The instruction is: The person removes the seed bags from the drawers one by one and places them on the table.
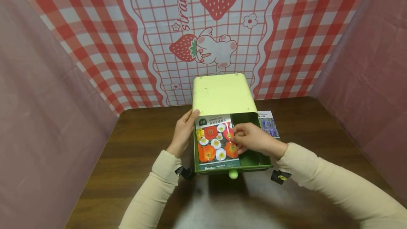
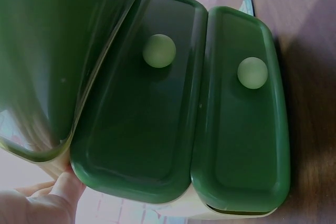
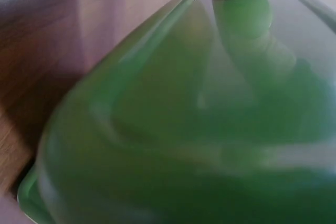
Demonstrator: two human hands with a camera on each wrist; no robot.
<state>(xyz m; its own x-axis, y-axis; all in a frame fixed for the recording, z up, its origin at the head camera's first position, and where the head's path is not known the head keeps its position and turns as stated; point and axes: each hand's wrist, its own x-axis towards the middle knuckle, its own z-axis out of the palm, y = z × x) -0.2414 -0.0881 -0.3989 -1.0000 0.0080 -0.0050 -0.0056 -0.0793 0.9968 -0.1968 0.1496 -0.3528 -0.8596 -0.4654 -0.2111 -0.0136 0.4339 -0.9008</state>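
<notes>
A pale yellow cabinet point(image 1: 224, 94) has its green top drawer point(image 1: 251, 162) pulled out toward me. In the left part of that drawer lies a flower seed packet point(image 1: 216, 144) printed with red, orange and white poppies. My right hand point(image 1: 254, 139) pinches the packet's right edge between thumb and curled fingers. My left hand point(image 1: 182, 130) rests against the cabinet's left side, its thumb at the front top corner. In the left wrist view, part of the left hand point(image 2: 44, 203) shows beside the cabinet. The drawer's green front point(image 3: 184, 129) fills most of the right wrist view, hiding the right hand.
Behind my right hand, another packet with purple flowers point(image 1: 269, 126) lies right of the cabinet on the wooden table point(image 1: 143, 144). Two lower drawers, a middle one point(image 2: 136, 114) and a bottom one point(image 2: 241, 129), are pushed in. A strawberry-print cloth point(image 1: 219, 38) hangs behind.
</notes>
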